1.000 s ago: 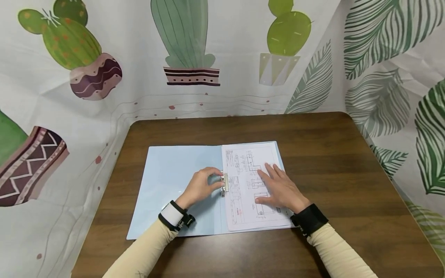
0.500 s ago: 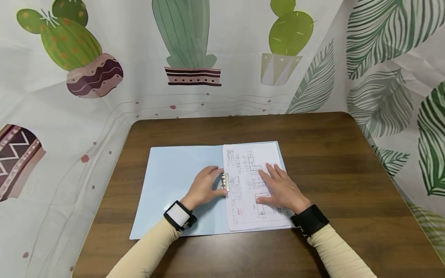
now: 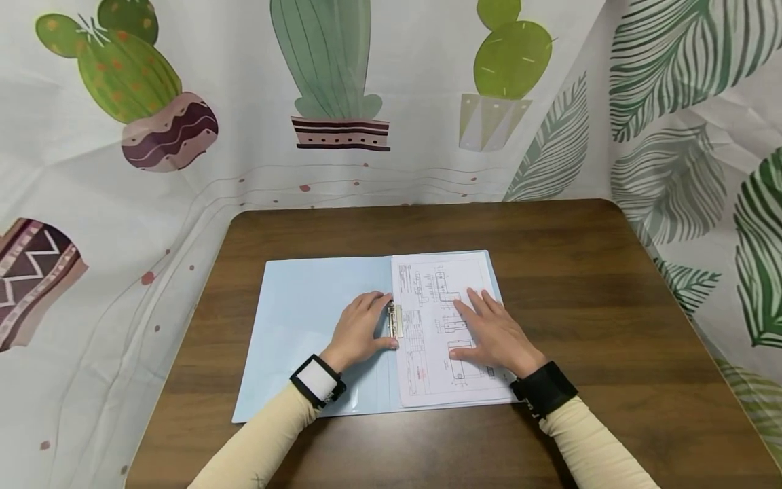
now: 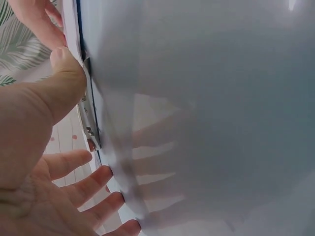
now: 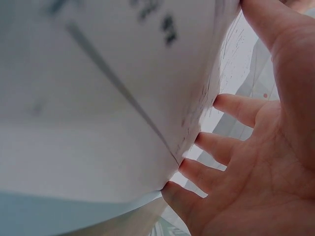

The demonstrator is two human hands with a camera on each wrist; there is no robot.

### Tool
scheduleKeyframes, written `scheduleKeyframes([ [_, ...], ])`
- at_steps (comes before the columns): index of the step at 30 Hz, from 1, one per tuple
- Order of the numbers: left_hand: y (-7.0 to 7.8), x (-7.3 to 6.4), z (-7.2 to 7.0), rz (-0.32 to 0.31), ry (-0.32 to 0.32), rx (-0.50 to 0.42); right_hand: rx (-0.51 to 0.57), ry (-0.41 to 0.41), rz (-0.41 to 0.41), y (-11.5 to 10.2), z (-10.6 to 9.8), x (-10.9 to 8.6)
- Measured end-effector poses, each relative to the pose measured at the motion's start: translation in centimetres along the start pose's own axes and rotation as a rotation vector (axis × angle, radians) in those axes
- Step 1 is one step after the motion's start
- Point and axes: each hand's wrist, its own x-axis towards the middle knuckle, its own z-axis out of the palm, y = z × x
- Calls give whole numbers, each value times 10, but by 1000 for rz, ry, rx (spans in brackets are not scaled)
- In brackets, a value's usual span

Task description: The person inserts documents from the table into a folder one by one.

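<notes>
A light blue folder (image 3: 305, 292) lies spread on the table, with white sheets of technical drawings (image 3: 449, 261) on its right half. A metal ring clip (image 3: 398, 320) sits at the sheets' left edge, by the spine. Around it is my left hand (image 3: 357, 329), thumb at its near end and fingertips at its far end. In the left wrist view, the thumb (image 4: 61, 61) and spread fingers touch down on either side of the clip (image 4: 87, 115). My right hand (image 3: 497, 333) rests on the sheets, fingers spread; its fingertips (image 5: 187, 166) press the paper in the right wrist view.
The brown wooden table (image 3: 586, 285) extends around the folder on all sides. Behind and beside it hangs a white cloth (image 3: 421, 81) printed with cacti and leaves. Both wrists wear black straps (image 3: 546, 387).
My left hand has shifted slightly right, and its thumb has gone from the middle of the clip to its near end. The folder's left cover has slid a little right. The right hand stays put.
</notes>
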Motion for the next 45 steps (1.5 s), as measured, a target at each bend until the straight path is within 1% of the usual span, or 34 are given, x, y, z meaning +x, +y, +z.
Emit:
scheduleKeyframes([
  [3, 2, 0, -1, 8, 14, 12, -8, -4, 3, 0, -1, 0],
  [9, 2, 1, -3, 6, 12, 8, -16, 3, 3, 0, -4, 1],
  [18, -2, 2, -5, 11, -21, -23, -30, -11, 17, 1, -3, 3],
  [25, -1, -2, -8, 12, -74, -65, -28, -26, 18, 1, 2, 3],
  [28, 0, -4, -10, 12, -81, -85, -27, -25, 22, 1, 2, 2],
  [32, 2, -5, -11, 14, -74, -109, -25, -22, 24, 0, 2, 1],
  [36, 3, -5, -10, 3, -82, -130, -29, -19, 26, 0, 3, 0],
  [41, 4, -7, -11, -35, -98, -163, -32, -20, 22, 0, 2, -1],
  [45, -1, -14, -18, -70, -77, -196, -19, -24, 19, -2, 2, 0],
])
